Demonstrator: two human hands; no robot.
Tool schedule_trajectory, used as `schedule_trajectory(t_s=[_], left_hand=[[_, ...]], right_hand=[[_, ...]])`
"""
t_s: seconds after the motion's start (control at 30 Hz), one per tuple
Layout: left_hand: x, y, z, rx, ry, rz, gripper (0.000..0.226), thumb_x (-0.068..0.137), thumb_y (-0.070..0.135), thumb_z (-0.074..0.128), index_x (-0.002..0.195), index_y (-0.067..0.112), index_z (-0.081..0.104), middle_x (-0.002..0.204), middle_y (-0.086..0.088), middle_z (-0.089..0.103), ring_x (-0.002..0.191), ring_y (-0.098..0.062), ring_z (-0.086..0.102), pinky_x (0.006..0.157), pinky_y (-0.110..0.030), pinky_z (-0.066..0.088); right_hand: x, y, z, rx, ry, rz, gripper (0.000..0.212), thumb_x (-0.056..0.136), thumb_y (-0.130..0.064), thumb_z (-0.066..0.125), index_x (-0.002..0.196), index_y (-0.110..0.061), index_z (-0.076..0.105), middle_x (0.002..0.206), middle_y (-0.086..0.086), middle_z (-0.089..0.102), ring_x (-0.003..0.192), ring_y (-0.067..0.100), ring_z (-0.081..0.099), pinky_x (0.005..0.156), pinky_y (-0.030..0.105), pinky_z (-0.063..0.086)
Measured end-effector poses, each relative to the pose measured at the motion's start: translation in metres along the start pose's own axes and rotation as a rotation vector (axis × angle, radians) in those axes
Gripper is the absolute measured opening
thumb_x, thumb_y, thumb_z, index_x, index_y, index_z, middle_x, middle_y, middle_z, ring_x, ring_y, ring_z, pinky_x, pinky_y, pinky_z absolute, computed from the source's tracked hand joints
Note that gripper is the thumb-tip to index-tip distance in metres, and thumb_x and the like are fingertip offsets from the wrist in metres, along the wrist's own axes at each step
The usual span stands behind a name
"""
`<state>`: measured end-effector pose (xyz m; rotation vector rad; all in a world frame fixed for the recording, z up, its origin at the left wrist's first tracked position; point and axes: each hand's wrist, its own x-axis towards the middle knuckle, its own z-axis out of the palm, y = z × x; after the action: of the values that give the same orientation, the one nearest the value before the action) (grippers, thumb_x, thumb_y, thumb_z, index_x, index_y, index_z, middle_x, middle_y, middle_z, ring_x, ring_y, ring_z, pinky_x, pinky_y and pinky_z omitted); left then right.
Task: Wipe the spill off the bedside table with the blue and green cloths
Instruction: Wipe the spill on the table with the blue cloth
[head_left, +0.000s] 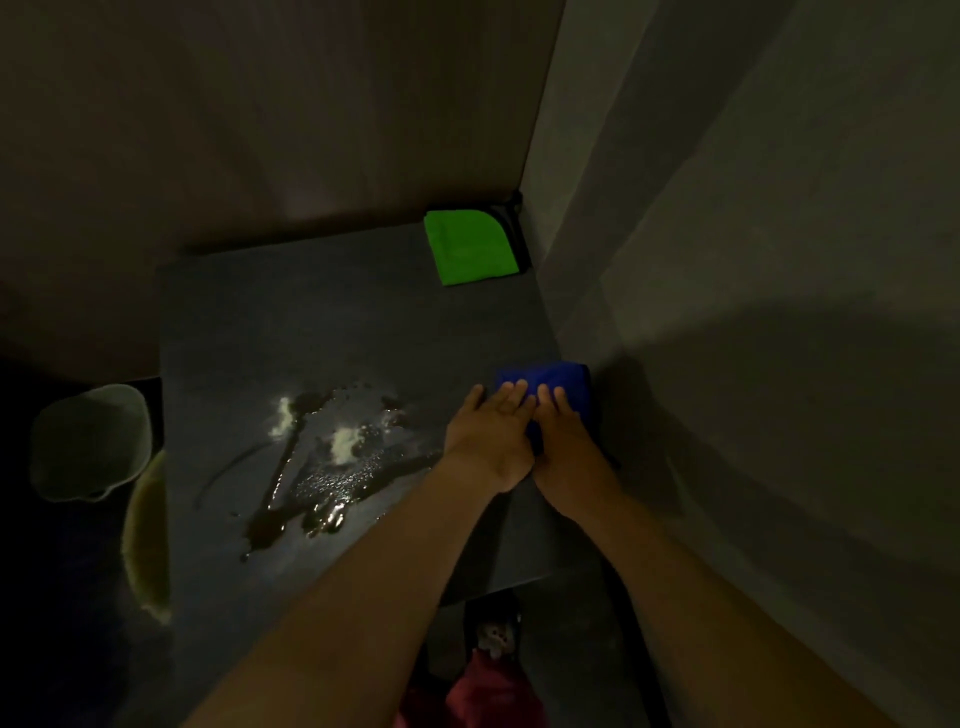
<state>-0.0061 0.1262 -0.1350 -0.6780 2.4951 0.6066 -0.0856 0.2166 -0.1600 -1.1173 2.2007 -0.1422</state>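
The dark bedside table carries a wet, glistening spill with pale clumps across its near-left half. A folded blue cloth lies at the table's right edge against the wall. My left hand and my right hand both rest flat on this cloth, fingers stretched over its top. The hands are side by side, just right of the spill. A folded green cloth lies untouched in the far right corner of the table.
Walls close in behind and to the right of the table. A pale bin stands on the floor to the left, with a yellowish object beside the table's left edge. A foot and red clothing show below the near edge.
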Motion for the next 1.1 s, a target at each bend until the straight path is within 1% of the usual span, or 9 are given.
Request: schedule_trajectory(t_s=[0.2,0.37,0.57,0.63,0.7,0.8,0.87,1.0,1.1], left_hand=[[-0.044,-0.036,0.014,-0.056,0.009,-0.038,0.059,0.098,0.032,0.028,0.151,0.022,0.006,0.161,0.003,-0.001,0.148,-0.01,-0.002,0.121,-0.036,-0.006],[-0.066,-0.057,0.018,-0.007,-0.042,-0.055,0.058,0.098,0.032,0.028,0.151,0.024,0.005,0.161,0.001,-0.001,0.148,-0.011,-0.003,0.12,-0.037,-0.009],[-0.04,-0.027,0.016,0.046,-0.031,-0.03,0.057,0.098,0.032,0.028,0.151,0.025,0.007,0.161,-0.001,-0.001,0.148,-0.014,-0.001,0.12,-0.04,-0.005],[-0.028,-0.005,0.019,0.028,-0.003,-0.012,0.058,0.097,0.033,0.029,0.151,0.025,0.009,0.161,-0.001,0.001,0.148,-0.015,0.0,0.121,-0.042,-0.003],[-0.02,0.016,0.024,0.023,0.017,-0.008,0.058,0.097,0.034,0.028,0.151,0.023,0.009,0.161,-0.002,0.001,0.148,-0.016,0.0,0.121,-0.042,-0.004],[-0.021,0.034,0.036,0.026,0.044,-0.009,0.058,0.098,0.035,0.026,0.151,0.021,0.007,0.161,-0.002,-0.001,0.148,-0.016,-0.001,0.119,-0.04,-0.005],[-0.029,0.033,0.043,0.027,0.065,-0.019,0.058,0.098,0.034,0.025,0.151,0.02,0.007,0.161,-0.002,0.0,0.148,-0.015,-0.001,0.119,-0.039,-0.006],[-0.058,0.003,0.051,-0.027,0.035,-0.052,0.058,0.098,0.033,0.027,0.151,0.022,0.007,0.161,0.001,0.0,0.148,-0.012,-0.002,0.121,-0.039,-0.006],[-0.087,-0.025,0.058,-0.055,0.002,-0.117,0.059,0.098,0.036,0.029,0.151,0.024,0.006,0.161,0.001,-0.001,0.148,-0.012,-0.002,0.119,-0.038,-0.008]], right_hand=[[-0.019,-0.04,0.031,0.043,0.015,-0.103,0.071,0.093,-0.006,0.044,0.15,-0.013,0.001,0.16,0.003,-0.006,0.145,0.016,-0.013,0.115,0.031,-0.007],[-0.027,-0.064,0.048,0.026,-0.029,-0.135,0.075,0.092,-0.01,0.046,0.15,-0.014,-0.002,0.16,0.001,-0.011,0.144,0.015,-0.017,0.113,0.031,-0.012],[-0.025,-0.026,0.036,0.117,0.022,-0.094,0.073,0.093,-0.005,0.043,0.15,-0.015,-0.001,0.16,-0.003,-0.008,0.143,0.009,-0.013,0.108,0.022,-0.009],[-0.026,-0.002,0.03,0.116,0.042,-0.062,0.073,0.093,-0.005,0.045,0.15,-0.017,0.001,0.16,-0.002,-0.006,0.145,0.01,-0.011,0.112,0.025,-0.003],[-0.027,0.018,0.027,0.11,0.061,-0.017,0.073,0.094,-0.01,0.047,0.15,-0.018,0.001,0.161,-0.002,-0.004,0.145,0.011,-0.009,0.115,0.029,0.003],[-0.034,0.029,0.031,-0.062,0.037,-0.041,0.068,0.098,-0.025,0.043,0.15,-0.016,-0.001,0.16,0.004,-0.004,0.146,0.019,-0.009,0.115,0.033,-0.002],[-0.04,0.023,0.036,-0.052,0.036,-0.028,0.072,0.097,-0.03,0.045,0.15,-0.017,-0.003,0.16,0.005,-0.006,0.146,0.02,-0.012,0.115,0.035,-0.004],[-0.053,-0.011,0.053,0.075,0.038,-0.064,0.072,0.095,-0.018,0.046,0.15,-0.018,0.0,0.16,0.0,-0.007,0.136,0.007,-0.021,0.109,0.03,-0.012],[-0.062,-0.04,0.067,0.08,-0.03,-0.151,0.07,0.093,-0.013,0.042,0.15,-0.014,0.001,0.16,0.001,-0.007,0.141,0.011,-0.019,0.115,0.032,-0.012]])
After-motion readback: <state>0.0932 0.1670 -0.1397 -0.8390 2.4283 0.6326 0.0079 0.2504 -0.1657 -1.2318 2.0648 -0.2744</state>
